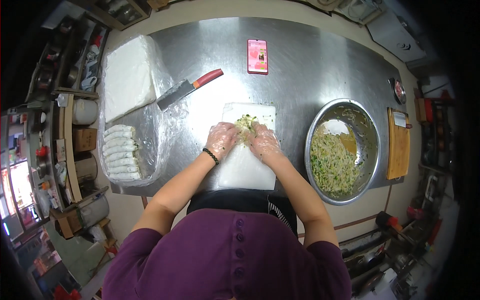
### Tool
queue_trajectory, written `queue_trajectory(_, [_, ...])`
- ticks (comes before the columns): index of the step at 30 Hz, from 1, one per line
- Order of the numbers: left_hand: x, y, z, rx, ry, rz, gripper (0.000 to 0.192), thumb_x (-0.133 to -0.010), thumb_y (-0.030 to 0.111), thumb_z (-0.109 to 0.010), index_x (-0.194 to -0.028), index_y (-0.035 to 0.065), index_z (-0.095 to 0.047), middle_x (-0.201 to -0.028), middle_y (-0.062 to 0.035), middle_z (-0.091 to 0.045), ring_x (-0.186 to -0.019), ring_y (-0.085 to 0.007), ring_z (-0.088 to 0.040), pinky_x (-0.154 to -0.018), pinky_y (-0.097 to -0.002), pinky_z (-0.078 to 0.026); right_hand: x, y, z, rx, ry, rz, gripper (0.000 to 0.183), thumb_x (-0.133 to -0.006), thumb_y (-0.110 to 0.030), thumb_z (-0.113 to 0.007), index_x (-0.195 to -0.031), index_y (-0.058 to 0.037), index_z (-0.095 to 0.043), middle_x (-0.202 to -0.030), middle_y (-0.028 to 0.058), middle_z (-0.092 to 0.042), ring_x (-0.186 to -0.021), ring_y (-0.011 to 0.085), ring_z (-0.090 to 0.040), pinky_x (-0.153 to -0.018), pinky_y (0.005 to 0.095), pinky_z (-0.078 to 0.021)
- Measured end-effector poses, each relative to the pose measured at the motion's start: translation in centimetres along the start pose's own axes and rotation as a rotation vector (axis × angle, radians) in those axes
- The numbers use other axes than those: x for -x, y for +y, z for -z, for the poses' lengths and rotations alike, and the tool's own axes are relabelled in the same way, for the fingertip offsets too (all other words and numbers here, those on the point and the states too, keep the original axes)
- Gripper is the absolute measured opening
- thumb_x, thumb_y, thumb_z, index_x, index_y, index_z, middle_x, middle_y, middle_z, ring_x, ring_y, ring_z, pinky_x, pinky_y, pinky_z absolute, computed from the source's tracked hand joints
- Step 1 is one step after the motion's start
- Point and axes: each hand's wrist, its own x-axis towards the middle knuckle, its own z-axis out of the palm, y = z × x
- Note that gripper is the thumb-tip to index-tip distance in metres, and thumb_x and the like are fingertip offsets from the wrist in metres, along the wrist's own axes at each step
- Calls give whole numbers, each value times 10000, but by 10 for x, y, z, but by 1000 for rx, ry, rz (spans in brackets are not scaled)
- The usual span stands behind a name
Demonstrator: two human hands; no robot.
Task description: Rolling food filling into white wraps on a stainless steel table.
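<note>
My left hand (222, 139), in a clear plastic glove, and my right hand (264, 142), gloved likewise, touch a small heap of bean sprouts with chopped greens (246, 122) from both sides. The heap lies on white rectangular sheets (247, 170) stacked in front of me. To the right, a large metal bowl (308, 165) holds more of the sprout mixture (332, 165) and some liquid. White filled rolls (122, 152) lie in a row on clear plastic at the left, below a thick white slab of stacked sheets (129, 77). Whether my fingers grip any sprouts is unclear.
A cleaver (180, 92) with a reddish handle rests partly on the plastic wrap. Beyond the sheets lies a lit phone (257, 56) on the steel table (300, 56). A wooden board (397, 150) and a small dish (399, 92) are near the right edge.
</note>
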Motion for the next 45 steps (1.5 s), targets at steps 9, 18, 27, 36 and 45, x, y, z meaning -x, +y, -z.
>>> queue_trajectory(9, [41, 27, -13, -84, -364, -332, 161, -760, 148, -572, -893, 108, -654, -972, -50, -613, -994, -207, -551, -816, -370, -461, 40, -22, 24, -16, -474, 73, 323, -908, -215, -427, -1107, 28, -505, -1069, 193, -557, -1048, 338, -506, -956, 413, -376])
queue_trajectory(18, [77, 17, -14, -55, -234, -576, 306, -716, 134, -601, -1022, 131, -610, -1135, -111, -551, -1059, -247, -532, -854, -377, -458, 82, -8, 35, 127, -518, 197, 338, -863, -155, -471, -1180, -58, -538, -1151, 149, -513, -1115, 303, -462, -970, 399, -374])
queue_trajectory(27, [82, 24, -11, -82, -211, -535, 242, -742, 132, -575, -978, 106, -619, -1024, -81, -588, -1019, -242, -549, -787, -361, -478, 94, 0, 14, 81, -304, 162, 314, -843, -172, -483, -1124, -35, -514, -1085, 155, -513, -1033, 280, -502, -877, 396, -437])
queue_trajectory(36, [29, 25, -15, -138, -71, -105, 314, -780, 180, -580, -1085, 108, -574, -1092, -104, -577, -978, -283, -558, -798, -395, -476, 72, -25, 49, -117, -326, 41, 138, -772, -95, -528, -863, -39, -617, -918, 138, -559, -921, 277, -558, -769, 374, -488])
queue_trajectory(45, [-46, 2, 11, -239, -126, -155, 340, -760, 256, -641, -1076, 134, -620, -1075, -86, -602, -1033, -272, -533, -856, -397, -436, -18, 15, 26, 127, -62, 156, 308, -857, -122, -439, -1108, -2, -572, -1148, 144, -554, -1125, 279, -480, -960, 390, -373])
